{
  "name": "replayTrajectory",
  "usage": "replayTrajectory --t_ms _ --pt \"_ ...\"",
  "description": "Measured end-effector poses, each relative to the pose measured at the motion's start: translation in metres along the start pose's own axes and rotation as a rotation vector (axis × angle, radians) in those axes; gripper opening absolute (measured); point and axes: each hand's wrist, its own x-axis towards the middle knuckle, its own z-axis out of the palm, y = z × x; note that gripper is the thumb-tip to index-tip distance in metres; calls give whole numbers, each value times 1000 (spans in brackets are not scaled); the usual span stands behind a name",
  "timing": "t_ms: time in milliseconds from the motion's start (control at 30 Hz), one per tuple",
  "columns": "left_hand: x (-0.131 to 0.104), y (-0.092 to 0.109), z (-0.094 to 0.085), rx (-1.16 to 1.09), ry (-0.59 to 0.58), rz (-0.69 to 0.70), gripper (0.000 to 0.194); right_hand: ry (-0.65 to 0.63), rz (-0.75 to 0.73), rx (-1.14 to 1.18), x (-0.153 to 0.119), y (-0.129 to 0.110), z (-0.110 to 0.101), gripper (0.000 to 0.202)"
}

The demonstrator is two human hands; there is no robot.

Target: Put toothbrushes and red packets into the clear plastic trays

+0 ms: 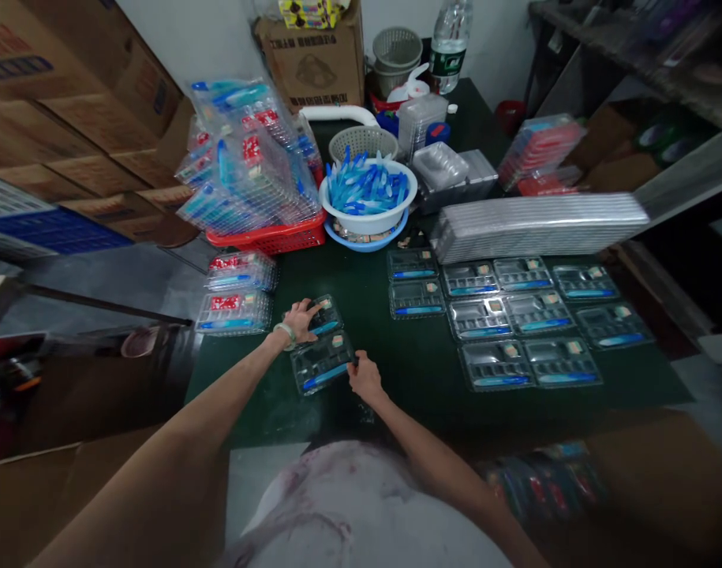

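My left hand (300, 322), with a pale bangle at its wrist, lies over a clear plastic blister tray (332, 311), fingers spread. That tray holds a blue pen and a small light-coloured piece; the hand covers its left part. Just below it, a second clear blister tray (311, 364) sits tilted on the dark green table (372, 315). A blue pen (325, 377) lies along its lower edge, and a small multicoloured piece (338, 341) is in its top corner. My right hand (366, 379) has its fingers closed at this tray's right edge.
Several filled trays (520, 315) lie in rows on the right, before a long stack of clear trays (541, 225). A white basin (413, 189) of blue pens stands at the back. Packed trays fill a red basket (266, 238); two stacks (235, 312) sit at the left edge.
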Motion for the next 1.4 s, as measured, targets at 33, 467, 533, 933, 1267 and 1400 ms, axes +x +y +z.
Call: replayTrajectory --t_ms 33,467,533,933,1267,1400 --pt "-2 0 1 1 -1 7 98 7 -18 6 2 -3 -4 30" --pt "54 97 -36 -167 289 219 53 406 -111 -477 55 82 -114 47" --pt "77 130 -43 -151 290 264 54 390 -115 -491 56 90 -106 49" --pt "153 198 -41 1 194 286 62 353 -96 -408 59 90 -104 52" --pt "87 122 -19 97 189 168 48 171 -277 -381 22 58 -62 52" --pt "67 90 -6 168 168 129 48 59 -349 -369 9 43 -46 50"
